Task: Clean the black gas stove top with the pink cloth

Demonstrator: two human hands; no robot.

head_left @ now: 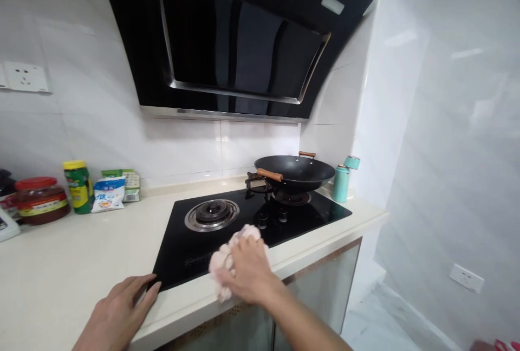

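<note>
A pale pink cloth [222,264] lies bunched under my right hand [251,267], whose fingers are closed on it. The cloth spreads over the front edge of the black glass cooktop [182,248] and onto the counter's front strip. My left hand [122,310] rests on the counter with its fingers stretched out, fingertips touching the cooktop's front left corner, and it holds nothing. Just beyond the cloth stand two control knobs [273,216]. The bare left burner [212,214] is behind it to the left.
A black wok [298,171] with wooden handles sits on the right burner, beside a turquoise canister [341,184]. On the left counter [81,253] stand a red-lidded jar [43,202], a green-yellow container [78,188] and food packets [109,195]. A black range hood [244,47] overhangs the cooktop.
</note>
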